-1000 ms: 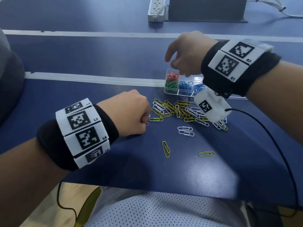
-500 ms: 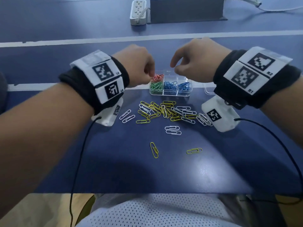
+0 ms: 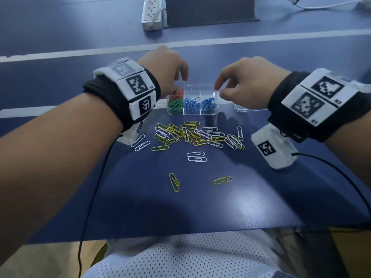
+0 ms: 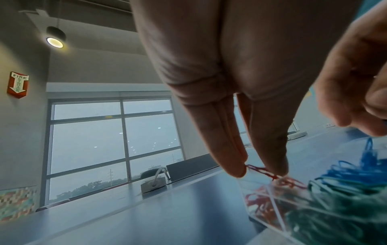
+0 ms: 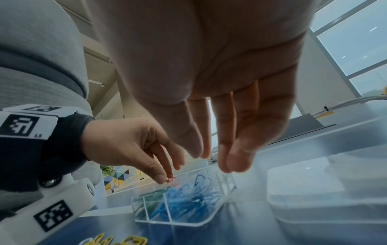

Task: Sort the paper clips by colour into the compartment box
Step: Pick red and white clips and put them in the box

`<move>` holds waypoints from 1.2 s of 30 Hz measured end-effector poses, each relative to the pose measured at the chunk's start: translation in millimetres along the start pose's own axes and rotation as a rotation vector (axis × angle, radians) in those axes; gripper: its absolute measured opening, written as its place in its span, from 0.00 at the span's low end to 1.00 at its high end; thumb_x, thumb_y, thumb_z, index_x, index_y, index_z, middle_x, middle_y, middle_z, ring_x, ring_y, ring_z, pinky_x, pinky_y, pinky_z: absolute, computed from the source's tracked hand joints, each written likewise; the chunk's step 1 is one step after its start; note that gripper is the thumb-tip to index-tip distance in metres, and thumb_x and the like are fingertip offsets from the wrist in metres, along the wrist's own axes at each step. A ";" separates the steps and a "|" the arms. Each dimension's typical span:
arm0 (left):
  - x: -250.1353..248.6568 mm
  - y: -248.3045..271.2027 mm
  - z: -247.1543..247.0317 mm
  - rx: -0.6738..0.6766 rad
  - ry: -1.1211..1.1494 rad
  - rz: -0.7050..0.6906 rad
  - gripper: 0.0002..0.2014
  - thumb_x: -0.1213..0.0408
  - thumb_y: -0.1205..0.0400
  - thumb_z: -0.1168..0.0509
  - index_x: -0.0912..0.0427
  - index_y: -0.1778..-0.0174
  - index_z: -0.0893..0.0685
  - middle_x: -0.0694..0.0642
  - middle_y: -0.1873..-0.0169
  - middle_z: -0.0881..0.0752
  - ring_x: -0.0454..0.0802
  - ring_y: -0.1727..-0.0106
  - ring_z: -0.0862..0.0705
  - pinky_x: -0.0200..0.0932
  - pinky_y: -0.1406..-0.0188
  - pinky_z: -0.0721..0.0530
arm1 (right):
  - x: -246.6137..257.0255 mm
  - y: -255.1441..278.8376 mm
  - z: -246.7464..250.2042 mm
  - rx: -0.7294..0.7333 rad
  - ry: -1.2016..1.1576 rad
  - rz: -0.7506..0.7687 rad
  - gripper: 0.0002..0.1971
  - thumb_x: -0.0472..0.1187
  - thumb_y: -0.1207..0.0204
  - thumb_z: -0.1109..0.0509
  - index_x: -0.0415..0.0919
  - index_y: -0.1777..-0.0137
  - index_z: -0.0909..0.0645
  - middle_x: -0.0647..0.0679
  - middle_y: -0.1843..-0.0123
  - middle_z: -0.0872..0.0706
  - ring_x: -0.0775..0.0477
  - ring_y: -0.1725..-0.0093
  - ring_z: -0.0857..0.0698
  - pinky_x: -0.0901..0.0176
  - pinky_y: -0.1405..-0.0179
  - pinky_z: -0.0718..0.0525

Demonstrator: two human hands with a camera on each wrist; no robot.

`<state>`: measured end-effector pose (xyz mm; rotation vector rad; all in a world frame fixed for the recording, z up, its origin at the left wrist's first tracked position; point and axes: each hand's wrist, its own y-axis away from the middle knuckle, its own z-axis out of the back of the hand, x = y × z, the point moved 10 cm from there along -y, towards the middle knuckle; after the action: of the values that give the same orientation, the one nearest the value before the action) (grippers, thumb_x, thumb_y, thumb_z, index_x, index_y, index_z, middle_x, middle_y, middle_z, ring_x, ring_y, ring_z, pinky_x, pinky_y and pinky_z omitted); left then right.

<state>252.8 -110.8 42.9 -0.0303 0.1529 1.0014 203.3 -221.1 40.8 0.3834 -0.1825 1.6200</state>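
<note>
A clear compartment box point(image 3: 200, 113) stands past the clip pile, with red clips point(image 3: 178, 92), green clips point(image 3: 175, 105) and blue clips point(image 3: 192, 104) in separate cells. My left hand point(image 3: 178, 85) hovers over the red cell; its thumb and a finger pinch a red clip point(image 4: 261, 172) just above the red heap. My right hand point(image 3: 220, 91) hangs over the box's right end, its relaxed fingers point(image 5: 234, 159) pointing down and holding nothing. A pile of yellow and white clips point(image 3: 192, 135) lies on the blue table in front of the box.
Two white clips point(image 3: 196, 156) and two yellow clips point(image 3: 174, 181) point(image 3: 222, 180) lie loose nearer to me. A clear lid point(image 3: 247, 109) sits right of the box. A power strip point(image 3: 151, 14) and a dark stand point(image 3: 210, 11) are at the far edge.
My left hand rose from the table beside the pile and carried a red clip forward to the red cell. My right hand stayed over the box, drifting slightly right.
</note>
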 end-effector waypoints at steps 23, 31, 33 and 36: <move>17.6 63.1 -19.0 0.140 0.032 0.034 0.06 0.57 0.24 0.31 0.55 0.57 0.13 0.49 0.69 0.18 0.52 0.60 0.20 0.41 0.53 0.23 | 34.2 22.1 -34.7 0.102 0.131 0.051 0.09 0.36 0.33 0.34 0.53 0.65 0.17 0.46 0.58 0.11 0.37 0.56 0.13 0.47 0.49 0.13; 52.5 92.0 -42.5 0.339 -0.045 0.220 0.10 0.49 0.30 0.27 0.51 0.65 0.13 0.49 0.69 0.13 0.49 0.61 0.18 0.42 0.57 0.18 | 29.8 20.3 -38.2 0.102 0.205 0.008 0.08 0.40 0.30 0.32 0.46 0.55 0.12 0.42 0.56 0.11 0.35 0.55 0.14 0.50 0.52 0.14; 53.9 95.8 -42.5 0.341 -0.043 0.230 0.09 0.50 0.31 0.26 0.51 0.65 0.13 0.49 0.68 0.12 0.50 0.59 0.16 0.45 0.55 0.16 | 34.7 22.5 -45.4 0.135 0.232 0.033 0.08 0.40 0.30 0.30 0.48 0.54 0.12 0.44 0.54 0.11 0.36 0.53 0.13 0.56 0.56 0.19; 50.9 99.2 -39.5 0.326 -0.042 0.222 0.04 0.56 0.30 0.26 0.51 0.67 0.13 0.49 0.68 0.13 0.50 0.59 0.17 0.46 0.54 0.15 | 39.7 22.5 -52.1 0.163 0.243 0.068 0.12 0.37 0.31 0.30 0.51 0.51 0.12 0.46 0.52 0.11 0.38 0.50 0.13 0.59 0.57 0.23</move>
<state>191.8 -18.5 1.1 0.3111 0.2845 1.1865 172.1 -168.1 8.9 0.3033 0.1228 1.7392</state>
